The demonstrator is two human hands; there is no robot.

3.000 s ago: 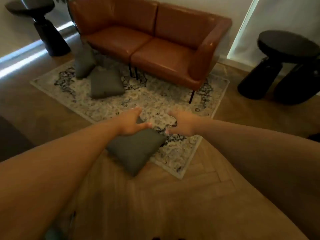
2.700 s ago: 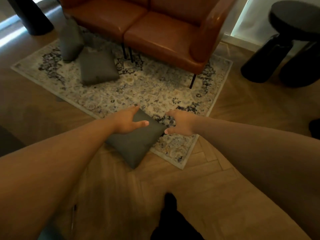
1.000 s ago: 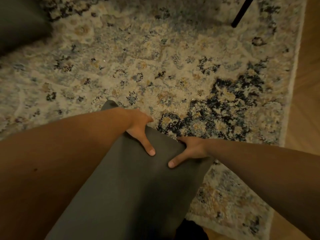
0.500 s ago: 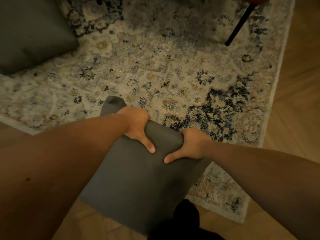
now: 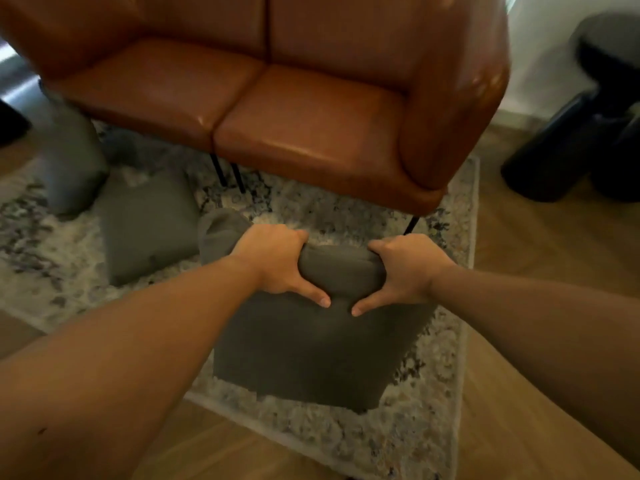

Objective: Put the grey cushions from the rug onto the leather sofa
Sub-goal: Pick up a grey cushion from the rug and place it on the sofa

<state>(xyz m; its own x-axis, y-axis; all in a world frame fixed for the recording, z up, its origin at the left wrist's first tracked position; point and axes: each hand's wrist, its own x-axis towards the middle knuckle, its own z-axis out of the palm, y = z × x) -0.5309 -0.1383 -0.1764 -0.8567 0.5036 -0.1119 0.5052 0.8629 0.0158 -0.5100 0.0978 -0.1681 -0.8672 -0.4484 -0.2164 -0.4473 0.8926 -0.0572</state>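
A grey cushion (image 5: pixel 311 348) hangs lifted above the patterned rug (image 5: pixel 429 393), held by its upper edge. My left hand (image 5: pixel 277 263) grips that edge on the left, thumb on the near face. My right hand (image 5: pixel 405 268) grips it on the right the same way. The brown leather sofa (image 5: pixel 304 129) stands just beyond, its two seats bare. A second grey cushion (image 5: pixel 149 223) lies flat on the rug to the left. A third grey cushion (image 5: pixel 71 157) leans upright against the sofa's left front.
Black round side tables (image 5: pixel 585 133) stand on the wooden floor (image 5: pixel 540 410) to the right of the sofa. Thin black sofa legs (image 5: pixel 228 174) rise from the rug under the seat front. Another dark object sits at the far left edge.
Both hands closed on the cushion's edge and raised it off the rug. My view has tilted up from the rug, bringing the sofa into sight.
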